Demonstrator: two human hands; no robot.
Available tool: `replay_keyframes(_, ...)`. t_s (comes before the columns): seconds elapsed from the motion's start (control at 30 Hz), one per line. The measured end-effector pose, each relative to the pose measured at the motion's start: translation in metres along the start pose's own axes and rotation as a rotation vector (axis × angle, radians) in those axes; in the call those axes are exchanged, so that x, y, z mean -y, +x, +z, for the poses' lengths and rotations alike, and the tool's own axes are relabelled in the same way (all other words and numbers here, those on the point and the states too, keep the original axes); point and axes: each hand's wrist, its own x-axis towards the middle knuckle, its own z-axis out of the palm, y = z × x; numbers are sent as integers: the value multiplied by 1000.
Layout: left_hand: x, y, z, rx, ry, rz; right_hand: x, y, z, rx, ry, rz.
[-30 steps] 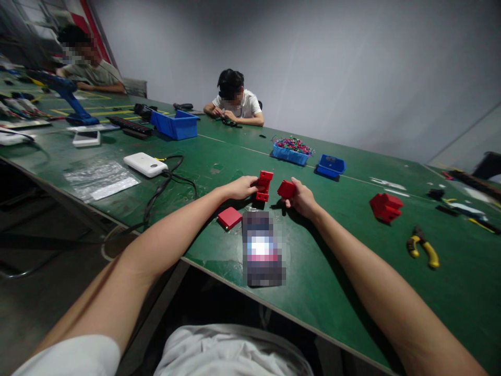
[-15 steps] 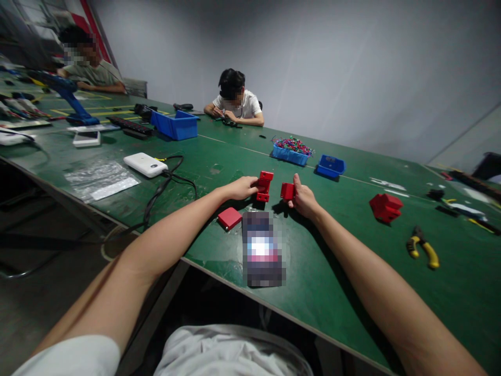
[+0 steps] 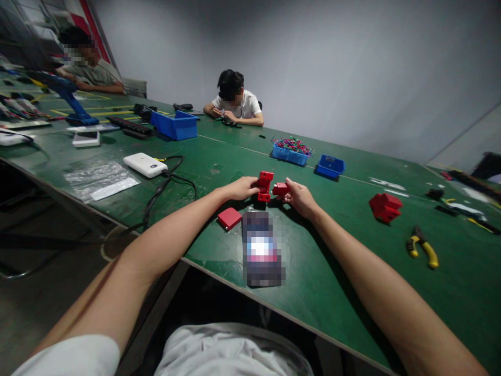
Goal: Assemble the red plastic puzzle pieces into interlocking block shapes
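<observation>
My left hand grips a red bracket-like part with holes, held upright over the green table. Close to its right side, my right hand pinches a small red block between thumb and fingers, its end pointing at the bracket. Whether the two parts touch is hard to tell. A flat red square piece lies below my left hand. Beside it a phone with a blurred-out screen rests near the table edge.
Pliers and a red part lie to the right. Farther back are a blue bin of colourful wires, a blue tray and a larger blue bin. A white device with black cable sits left. Two people sit beyond.
My right hand has turned the small red block and brought it left, closer to the bracket. My left hand and the bracket have hardly moved.
</observation>
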Motion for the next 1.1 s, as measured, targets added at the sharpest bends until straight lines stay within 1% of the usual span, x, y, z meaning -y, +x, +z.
replay_keyframes(0.07, 0, 0, 0, -5, -11, 3, 0, -1, 1, -11, -1, -19)
replay_keyframes(0.17, 1, 0, 1, -15, -17, 3, 1, -1, 6, -65, -18, -84)
replay_keyframes(0.27, 2, 0, 1, -13, -23, 6, 1, -2, 11, -117, -122, -183)
replay_keyframes(0.53, -3, -1, -1, 3, 5, 13, -1, -12, 24, -240, -523, -620)
replay_keyframes(0.63, -6, -2, -2, 8, 16, 20, -1, -16, 27, -253, -623, -721)
replay_keyframes(0.77, -6, -2, -2, 5, 20, 19, 2, -18, 26, -263, -801, -814)
replay_keyframes(0.87, -5, -2, -2, 6, 21, 23, 3, -18, 24, -262, -860, -876)
replay_keyframes(0.93, -4, -2, -1, 5, 18, 25, 3, -18, 23, -262, -896, -955)
replay_keyframes(1.03, -3, -2, -1, 7, 17, 23, 2, -20, 23, -235, -973, -1084)
replay_keyframes(1.1, -3, -1, -1, 8, 23, 20, 3, -22, 23, -201, -1014, -1130)
